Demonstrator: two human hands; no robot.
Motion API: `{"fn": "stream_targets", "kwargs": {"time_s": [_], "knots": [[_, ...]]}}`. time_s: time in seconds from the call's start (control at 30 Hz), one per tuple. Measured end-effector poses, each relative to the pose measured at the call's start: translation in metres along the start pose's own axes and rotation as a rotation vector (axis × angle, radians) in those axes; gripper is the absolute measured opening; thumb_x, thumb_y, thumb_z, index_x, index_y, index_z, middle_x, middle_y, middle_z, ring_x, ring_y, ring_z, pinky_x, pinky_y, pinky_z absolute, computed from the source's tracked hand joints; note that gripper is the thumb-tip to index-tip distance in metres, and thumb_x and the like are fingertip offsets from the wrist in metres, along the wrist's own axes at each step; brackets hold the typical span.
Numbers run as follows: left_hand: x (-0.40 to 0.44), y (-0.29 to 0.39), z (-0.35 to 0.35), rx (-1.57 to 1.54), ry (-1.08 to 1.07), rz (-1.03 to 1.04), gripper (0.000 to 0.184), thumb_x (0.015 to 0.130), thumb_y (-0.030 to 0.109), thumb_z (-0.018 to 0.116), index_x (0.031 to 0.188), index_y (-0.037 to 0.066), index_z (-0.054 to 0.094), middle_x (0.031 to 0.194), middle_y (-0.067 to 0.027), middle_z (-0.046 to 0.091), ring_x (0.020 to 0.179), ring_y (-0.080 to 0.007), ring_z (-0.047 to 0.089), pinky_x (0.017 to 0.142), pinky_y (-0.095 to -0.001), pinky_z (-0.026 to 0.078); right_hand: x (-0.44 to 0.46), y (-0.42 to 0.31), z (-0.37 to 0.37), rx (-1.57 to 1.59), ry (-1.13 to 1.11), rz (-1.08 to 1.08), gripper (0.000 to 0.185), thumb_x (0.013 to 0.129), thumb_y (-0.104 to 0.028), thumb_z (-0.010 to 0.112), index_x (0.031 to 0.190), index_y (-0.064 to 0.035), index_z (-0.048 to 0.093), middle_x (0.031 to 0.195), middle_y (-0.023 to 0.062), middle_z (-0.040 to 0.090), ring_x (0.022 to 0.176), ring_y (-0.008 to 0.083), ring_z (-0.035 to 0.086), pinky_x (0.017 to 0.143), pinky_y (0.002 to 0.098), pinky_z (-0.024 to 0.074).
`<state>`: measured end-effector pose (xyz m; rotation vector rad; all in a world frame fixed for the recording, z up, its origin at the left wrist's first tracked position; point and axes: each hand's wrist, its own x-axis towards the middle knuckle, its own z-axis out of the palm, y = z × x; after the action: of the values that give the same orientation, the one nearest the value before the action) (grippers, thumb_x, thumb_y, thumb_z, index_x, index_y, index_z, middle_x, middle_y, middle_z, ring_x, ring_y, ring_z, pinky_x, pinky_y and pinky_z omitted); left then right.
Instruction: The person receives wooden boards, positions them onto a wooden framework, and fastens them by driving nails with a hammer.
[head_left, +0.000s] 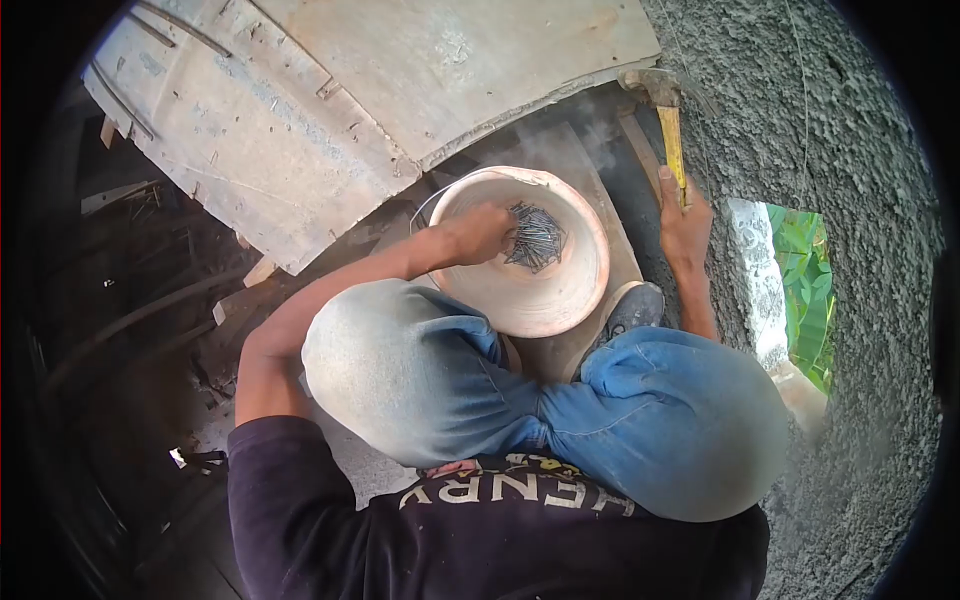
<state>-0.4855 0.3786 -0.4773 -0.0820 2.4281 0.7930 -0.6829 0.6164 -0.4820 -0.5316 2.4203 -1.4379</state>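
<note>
A pale, dusty bucket (585,290) stands in front of my knees, with a heap of nails (537,238) on its bottom. My left hand (482,234) reaches in over the bucket's left side. Its fingers are curled at the left edge of the nails, and what they hold, if anything, is hidden. Off to the right, my right hand (686,225) is wrapped round the yellow handle of a hammer (672,130). The hammer points upward, its metal head close to the corner of a large board.
Large worn boards (370,90) slope across the top left. A rough grey wall (850,130) runs down the right, with an opening (805,290) showing green leaves. Below the bucket lies a wooden plank (610,235). Dark scattered timber (130,320) fills the left side.
</note>
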Motion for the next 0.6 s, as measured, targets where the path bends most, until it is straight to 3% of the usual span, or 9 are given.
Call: {"fn": "stream_targets", "kwargs": {"time_s": [0.13, 0.2, 0.4, 0.47, 0.5, 0.57, 0.6], "knots": [[0.032, 0.000, 0.049, 0.100, 0.174, -0.089, 0.020, 0.088, 0.015, 0.065, 0.096, -0.003, 0.063, 0.093, -0.0257, 0.069, 0.087, -0.0412, 0.069, 0.076, -0.0499, 0.055, -0.017, 0.018, 0.006, 0.018, 0.039, 0.026, 0.044, 0.102, -0.041, 0.057, 0.091, 0.0003, 0.064, 0.065, -0.0010, 0.047, 0.061, 0.0085, 0.041, 0.055, 0.0276, 0.0347], [0.044, -0.004, 0.058, 0.133, 0.138, -0.076, 0.021, 0.087, 0.015, 0.066, 0.099, -0.002, 0.063, 0.095, -0.0233, 0.069, 0.086, -0.0409, 0.069, 0.074, -0.0505, 0.056, -0.019, 0.022, 0.004, 0.033, 0.014, 0.053, 0.042, 0.102, -0.040, 0.058, 0.092, -0.0001, 0.065, 0.065, -0.0021, 0.046, 0.061, 0.0079, 0.041, 0.054, 0.0266, 0.0341], [0.050, 0.002, 0.071, 0.274, 0.134, 0.135, 0.025, 0.087, 0.017, 0.064, 0.104, -0.001, 0.061, 0.100, -0.0172, 0.068, 0.089, -0.0361, 0.069, 0.073, -0.0471, 0.057, -0.023, 0.014, -0.006, 0.028, 0.039, 0.082, 0.042, 0.102, -0.040, 0.058, 0.091, -0.0001, 0.065, 0.066, -0.0022, 0.046, 0.061, 0.0081, 0.040, 0.054, 0.0271, 0.0336], [0.052, 0.005, 0.076, 0.356, 0.272, 0.368, 0.021, 0.081, 0.012, 0.064, 0.097, -0.001, 0.067, 0.102, -0.0152, 0.068, 0.095, -0.0292, 0.069, 0.071, -0.0403, 0.059, -0.023, 0.014, -0.005, 0.033, 0.065, 0.061, 0.042, 0.102, -0.039, 0.058, 0.091, 0.0001, 0.065, 0.066, -0.0023, 0.046, 0.062, 0.0080, 0.040, 0.054, 0.0271, 0.0331], [0.053, 0.008, 0.080, 0.354, 0.273, 0.367, 0.021, 0.081, 0.012, 0.064, 0.097, -0.001, 0.067, 0.102, -0.0152, 0.068, 0.095, -0.0292, 0.069, 0.071, -0.0403, 0.059, -0.023, 0.015, -0.005, 0.040, 0.088, 0.038, 0.041, 0.102, -0.039, 0.058, 0.091, 0.0002, 0.064, 0.067, -0.0024, 0.046, 0.062, 0.0079, 0.040, 0.054, 0.0271, 0.0327], [0.056, 0.008, 0.085, 0.403, 0.245, 0.507, 0.023, 0.081, 0.012, 0.061, 0.099, -0.001, 0.067, 0.106, -0.0138, 0.066, 0.104, -0.0261, 0.065, 0.077, -0.0380, 0.059, -0.024, 0.014, -0.008, 0.045, 0.079, 0.058, 0.040, 0.102, -0.038, 0.058, 0.090, 0.0000, 0.064, 0.066, -0.0026, 0.045, 0.062, 0.0076, 0.040, 0.054, 0.0269, 0.0324], [0.056, 0.009, 0.088, 0.422, 0.260, 0.481, 0.023, 0.081, 0.012, 0.061, 0.099, -0.001, 0.067, 0.106, -0.0138, 0.066, 0.104, -0.0261, 0.065, 0.077, -0.0380, 0.059, -0.023, 0.012, -0.007, 0.051, 0.062, 0.076, 0.040, 0.102, -0.038, 0.058, 0.090, -0.0002, 0.064, 0.066, -0.0028, 0.045, 0.062, 0.0074, 0.040, 0.054, 0.0268, 0.0321]]}}
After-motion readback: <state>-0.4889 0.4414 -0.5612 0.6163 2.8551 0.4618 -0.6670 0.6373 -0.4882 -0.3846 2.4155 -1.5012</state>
